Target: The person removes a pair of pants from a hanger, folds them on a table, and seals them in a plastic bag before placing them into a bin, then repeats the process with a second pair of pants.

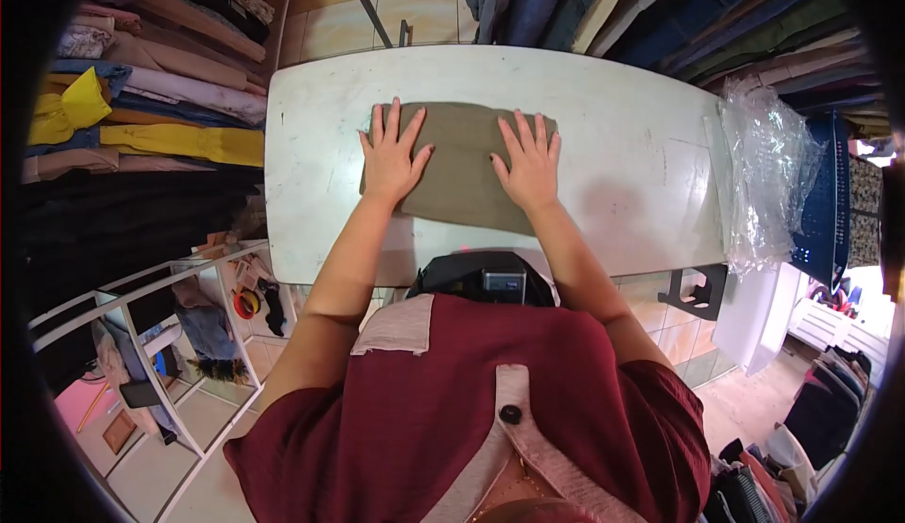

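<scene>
A folded olive-brown cloth garment (462, 169) lies flat on the white table (641, 146); its exact kind does not show. My left hand (391, 160) presses on its left end, fingers spread and pointing away from me. On the right end rests my right hand (530, 163), also flat with the fingers apart. Both palms touch the fabric, and neither hand grips it. Between my hands the upper face of the cloth is in plain sight, with slight creases.
Clear plastic bags (768, 169) lie over the table's right end, beside a blue plastic basket (825, 202). Hanging clothes (179, 80) line the left side, and more trousers (603, 4) hang behind the table. A white shelf frame (141, 353) stands at lower left.
</scene>
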{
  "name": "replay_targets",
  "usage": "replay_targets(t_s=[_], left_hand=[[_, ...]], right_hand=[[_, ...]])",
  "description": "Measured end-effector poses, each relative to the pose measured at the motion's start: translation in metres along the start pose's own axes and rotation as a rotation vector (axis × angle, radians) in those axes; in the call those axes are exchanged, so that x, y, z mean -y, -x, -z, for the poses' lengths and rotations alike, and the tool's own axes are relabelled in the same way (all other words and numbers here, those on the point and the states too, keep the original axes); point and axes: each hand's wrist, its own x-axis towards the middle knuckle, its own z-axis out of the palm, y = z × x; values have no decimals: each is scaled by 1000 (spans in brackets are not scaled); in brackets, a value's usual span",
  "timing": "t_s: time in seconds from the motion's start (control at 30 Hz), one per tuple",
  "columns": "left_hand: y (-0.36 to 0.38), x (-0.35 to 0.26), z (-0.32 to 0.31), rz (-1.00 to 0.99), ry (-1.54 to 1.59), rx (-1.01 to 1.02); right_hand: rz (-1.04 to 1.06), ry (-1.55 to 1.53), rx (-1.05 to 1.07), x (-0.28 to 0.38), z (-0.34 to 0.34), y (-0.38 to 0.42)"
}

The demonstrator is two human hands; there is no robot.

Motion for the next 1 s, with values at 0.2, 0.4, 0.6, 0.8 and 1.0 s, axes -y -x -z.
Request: replay_targets(t_s=[0.2,0.4,0.6,0.8,1.0], left_hand=[[-8,13,-18,38,108,-165],[-14,12,5,529,414,-110],[-13,33,25,636,1199,332],[-3,-8,97,177,1294,1],[25,1,54,-505,571,-173]], right_hand=[[36,-13,-48,-8,-5,-5],[-536,-583,-17,-41,-2,-15],[-684,-1293,259,-71,31,-28],[-212,-1021,75,-74,142,-14],[82,-440,-65,-100,110,48]])
